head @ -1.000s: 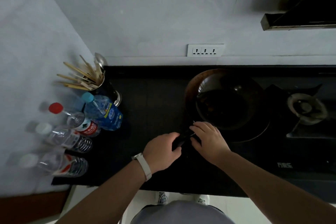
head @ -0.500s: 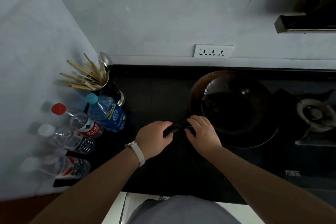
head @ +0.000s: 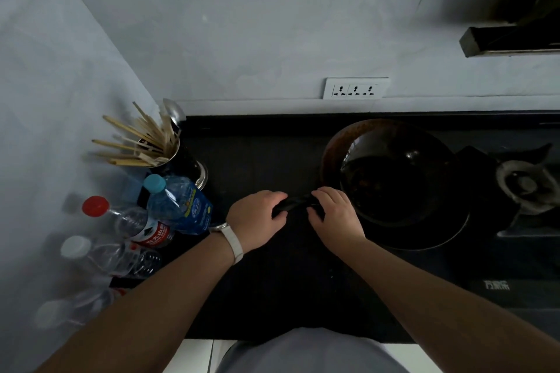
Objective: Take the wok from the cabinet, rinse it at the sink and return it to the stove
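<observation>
Crowding the counter's left end stand water bottles and a chopstick holder. The wok, dark with a rusty-brown rim, sits on the stove's left side. The left hand and right hand both curl round its handle. Bare counter lies between bottles and wok, and another burner stands just right.

I log no fully legible text: pale logo characters on the front panel of the stove, white characters on the red label of the red-capped bottle, and print on the blue-labelled bottle, all too blurred to read.
</observation>
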Demonstrator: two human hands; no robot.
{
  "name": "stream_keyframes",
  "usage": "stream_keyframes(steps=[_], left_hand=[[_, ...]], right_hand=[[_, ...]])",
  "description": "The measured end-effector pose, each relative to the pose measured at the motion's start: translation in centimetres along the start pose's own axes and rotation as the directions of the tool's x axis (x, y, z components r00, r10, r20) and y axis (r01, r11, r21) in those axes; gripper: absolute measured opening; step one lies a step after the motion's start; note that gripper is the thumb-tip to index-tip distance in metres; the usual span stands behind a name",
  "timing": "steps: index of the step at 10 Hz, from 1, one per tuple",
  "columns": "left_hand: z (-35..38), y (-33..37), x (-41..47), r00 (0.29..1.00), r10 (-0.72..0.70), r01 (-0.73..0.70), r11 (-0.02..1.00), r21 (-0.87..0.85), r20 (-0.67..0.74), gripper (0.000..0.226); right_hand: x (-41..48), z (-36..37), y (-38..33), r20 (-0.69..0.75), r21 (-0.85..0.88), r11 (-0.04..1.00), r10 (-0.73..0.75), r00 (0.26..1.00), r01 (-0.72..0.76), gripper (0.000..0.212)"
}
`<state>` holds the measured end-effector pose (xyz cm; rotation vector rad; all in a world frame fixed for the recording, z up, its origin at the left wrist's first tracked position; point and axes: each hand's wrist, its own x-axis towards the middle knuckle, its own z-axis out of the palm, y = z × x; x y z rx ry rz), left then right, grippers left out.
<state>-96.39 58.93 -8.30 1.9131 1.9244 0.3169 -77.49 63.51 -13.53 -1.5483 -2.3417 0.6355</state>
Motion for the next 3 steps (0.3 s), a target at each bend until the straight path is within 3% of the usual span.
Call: stream_keyframes(steps=[1,3], left_hand=[[-0.1,-0.4,0.1,0.999,0.027,-0.028,0.999,0.03,0.029,0.052],[-1.7,-1.0,0.5,0.978,0.211,-0.204,0.949,0.242,-0.001,0.065]], right_hand=[[0.0,-1.0,-0.7,0.094,-0.021,0.999,0.049,0.994,-0.047,0.052],[-1.2,-3.5,-1.8,0.171,-0.148,0.985,0.11,0.979,-0.084,0.059]])
